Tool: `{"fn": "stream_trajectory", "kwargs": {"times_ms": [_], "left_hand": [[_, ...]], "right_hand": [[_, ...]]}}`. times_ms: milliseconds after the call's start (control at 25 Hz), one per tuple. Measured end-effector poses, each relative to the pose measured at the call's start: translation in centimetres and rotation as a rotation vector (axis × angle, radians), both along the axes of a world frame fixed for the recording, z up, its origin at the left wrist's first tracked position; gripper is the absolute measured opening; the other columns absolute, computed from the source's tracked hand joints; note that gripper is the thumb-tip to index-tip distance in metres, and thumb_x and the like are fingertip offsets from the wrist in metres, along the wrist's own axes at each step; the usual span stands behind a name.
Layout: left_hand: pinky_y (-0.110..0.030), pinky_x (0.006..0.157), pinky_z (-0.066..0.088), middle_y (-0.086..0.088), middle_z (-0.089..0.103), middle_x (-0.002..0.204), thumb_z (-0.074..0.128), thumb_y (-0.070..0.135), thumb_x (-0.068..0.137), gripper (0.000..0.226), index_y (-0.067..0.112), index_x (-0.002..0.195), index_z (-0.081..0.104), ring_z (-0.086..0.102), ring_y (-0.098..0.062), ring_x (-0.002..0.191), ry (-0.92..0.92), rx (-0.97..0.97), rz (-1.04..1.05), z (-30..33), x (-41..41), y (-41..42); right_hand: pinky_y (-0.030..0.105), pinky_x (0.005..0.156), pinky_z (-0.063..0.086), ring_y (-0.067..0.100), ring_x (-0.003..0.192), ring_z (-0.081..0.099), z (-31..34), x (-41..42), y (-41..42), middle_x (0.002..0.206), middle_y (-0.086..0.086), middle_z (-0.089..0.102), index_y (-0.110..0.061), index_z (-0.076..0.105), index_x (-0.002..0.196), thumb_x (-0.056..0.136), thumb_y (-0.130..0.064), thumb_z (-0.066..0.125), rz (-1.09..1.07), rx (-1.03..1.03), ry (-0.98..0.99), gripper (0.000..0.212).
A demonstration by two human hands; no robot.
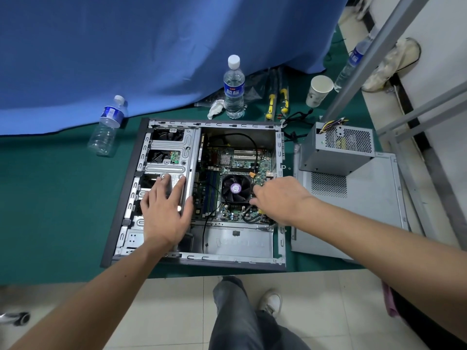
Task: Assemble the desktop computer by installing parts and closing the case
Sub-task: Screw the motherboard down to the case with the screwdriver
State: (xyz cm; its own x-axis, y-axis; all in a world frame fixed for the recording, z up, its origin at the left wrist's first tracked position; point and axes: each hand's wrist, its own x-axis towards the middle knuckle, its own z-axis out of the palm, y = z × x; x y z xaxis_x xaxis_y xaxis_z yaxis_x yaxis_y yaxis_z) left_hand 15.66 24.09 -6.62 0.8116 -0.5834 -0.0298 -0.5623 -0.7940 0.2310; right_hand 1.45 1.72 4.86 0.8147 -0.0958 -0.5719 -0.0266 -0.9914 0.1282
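On the green surface: open grey metal desktop case (202, 262) lying on its side, green motherboard (242, 160) facing up, so plenty left to do.
Head view, left hand (164, 210): flat on the silver drive cage (171, 147), fingers straight, gripping nothing, looks like it's just bracing the case.
Head view, right hand (280, 198): down beside the black CPU fan with the purple sticker (236, 189), fingers curled under by the black cables; can't tell if it's pinching anything.
Power supply: the grey metal box with yellow wires (338, 147) sits outside the case, on the loose grey side panel (366, 223).
Key relation: both lie right of the case, long side running away from the person, so the right hand is clearly nearer, I reckon.
Other stuff: clear water bottle with blue label (234, 89), white paper cup (319, 90).
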Motion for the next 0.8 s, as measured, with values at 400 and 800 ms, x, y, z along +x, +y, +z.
{"fn": "stream_trajectory", "kwargs": {"times_ms": [400,800], "left_hand": [[-0.05,0.116,0.017,-0.009,0.03,0.156,0.024,0.057,0.095,0.06,0.033,0.148,0.04,0.021,-0.025,0.146,0.009,0.003,0.002,0.1,-0.1,0.0],[-0.051,0.116,0.018,-0.009,0.03,0.156,0.025,0.057,0.095,0.06,0.034,0.148,0.039,0.021,-0.025,0.146,0.013,0.003,0.003,0.1,0.0,0.0]], "right_hand": [[0.033,0.055,0.047,0.021,0.065,0.052,-0.2,-0.5,-0.2,0.083,0.003,0.05,-0.012,0.051,0.116,0.107,-0.034,0.031,0.017,0.023,-0.066,0.031],[0.033,0.054,0.051,0.02,0.062,0.051,-0.1,-0.3,0.2,0.073,-0.001,0.039,-0.014,0.053,0.117,0.103,-0.016,0.04,-0.021,0.076,-0.07,0.019]]}}
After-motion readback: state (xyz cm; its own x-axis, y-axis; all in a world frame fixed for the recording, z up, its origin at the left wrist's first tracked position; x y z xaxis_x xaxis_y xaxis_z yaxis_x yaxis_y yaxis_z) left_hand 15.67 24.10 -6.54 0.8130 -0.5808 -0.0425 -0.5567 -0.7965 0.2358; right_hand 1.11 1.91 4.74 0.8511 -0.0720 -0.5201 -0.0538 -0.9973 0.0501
